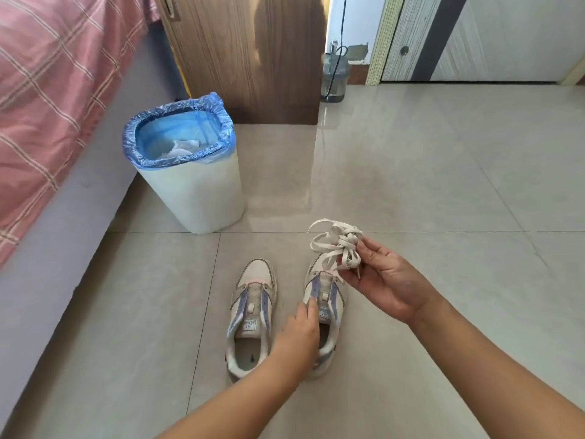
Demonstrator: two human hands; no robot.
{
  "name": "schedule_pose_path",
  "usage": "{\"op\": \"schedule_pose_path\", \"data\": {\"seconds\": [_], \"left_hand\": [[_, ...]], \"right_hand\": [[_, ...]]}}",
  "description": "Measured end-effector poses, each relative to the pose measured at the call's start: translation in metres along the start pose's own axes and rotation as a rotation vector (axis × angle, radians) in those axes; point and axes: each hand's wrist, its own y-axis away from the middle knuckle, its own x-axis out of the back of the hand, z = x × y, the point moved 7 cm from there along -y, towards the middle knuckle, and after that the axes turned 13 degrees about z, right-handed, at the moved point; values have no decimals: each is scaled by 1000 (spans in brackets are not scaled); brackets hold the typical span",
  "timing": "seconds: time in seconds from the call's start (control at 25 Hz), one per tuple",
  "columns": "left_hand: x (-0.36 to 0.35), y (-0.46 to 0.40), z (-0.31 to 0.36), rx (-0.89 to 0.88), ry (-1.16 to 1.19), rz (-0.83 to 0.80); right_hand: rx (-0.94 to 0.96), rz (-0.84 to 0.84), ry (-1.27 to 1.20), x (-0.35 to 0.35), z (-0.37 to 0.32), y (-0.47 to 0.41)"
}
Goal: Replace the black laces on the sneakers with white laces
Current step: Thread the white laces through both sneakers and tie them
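On the pale tiled floor in front of me stand two white sneakers with lilac strips and no laces in them, toes pointing away, side by side and slightly apart: the left sneaker and the right sneaker. My right hand is raised above the toe of the right sneaker, palm turned up, its fingers and thumb curled to pinch a loose bundle of white laces; the loops stick up and to the left of my fingertips. My left hand reaches down over the right sneaker, fingers fairly straight, touching its tongue and inner edge; I cannot tell whether it grips anything. Farther off to the left stands a white bin lined with a blue bag, some white paper inside. Beside it runs a bed with a pink checked cover.
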Motion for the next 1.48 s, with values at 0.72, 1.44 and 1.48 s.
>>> {"op": "schedule_pose_path", "data": {"seconds": [0.72, 1.44, 1.48], "left_hand": [[200, -22, -48, 71, 1053, 276], [192, -14, -39, 452, 1520, 62], [191, -14, -39, 446, 1515, 53]], "right_hand": [[259, 135, 488, -70, 7, 45], [609, 109, 653, -86, -20, 70], [608, 115, 637, -85, -20, 70]]}}
